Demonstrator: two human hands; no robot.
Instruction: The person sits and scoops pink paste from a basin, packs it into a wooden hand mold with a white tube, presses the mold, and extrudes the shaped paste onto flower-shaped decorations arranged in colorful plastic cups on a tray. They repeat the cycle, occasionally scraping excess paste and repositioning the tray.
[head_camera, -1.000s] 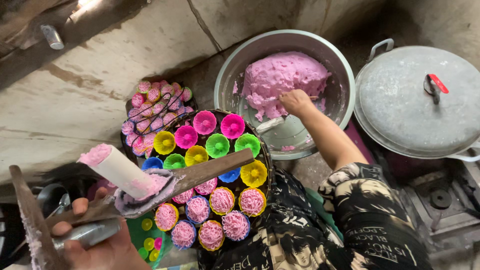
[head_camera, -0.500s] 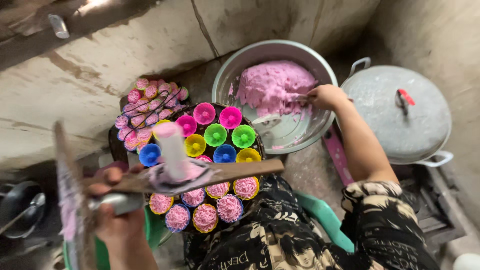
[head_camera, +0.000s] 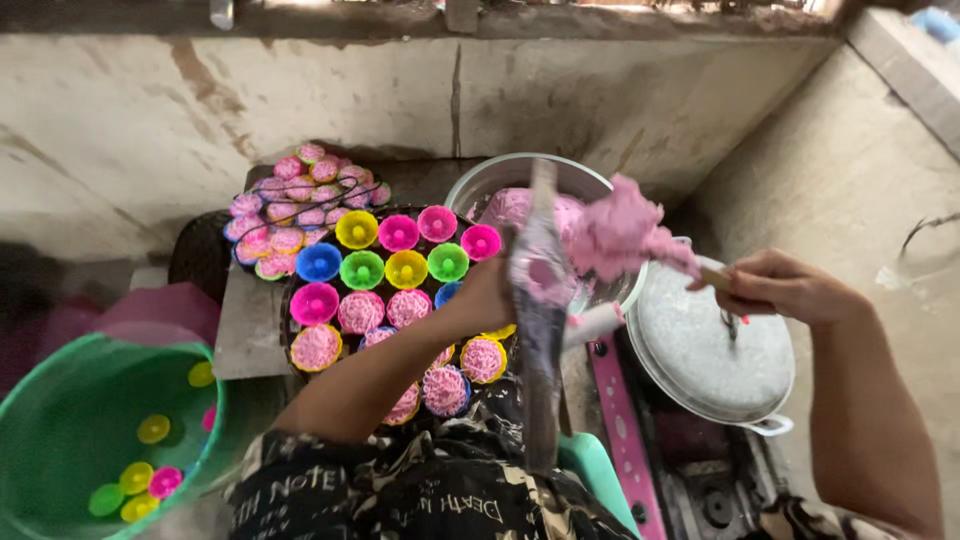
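Pink dough lump (head_camera: 620, 235) on one stick, pinched by right hand (head_camera: 785, 287); left hand (head_camera: 490, 300) grips one press (head_camera: 540, 300); seven empty cups (head_camera: 400, 255) on tray.

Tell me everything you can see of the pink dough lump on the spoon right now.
The pink dough lump is a ragged, soft-looking, pale pink mass, held in the air on a utensil gripped by the right hand. It hangs over the metal bowl rim, beside the upright press that the left hand holds.
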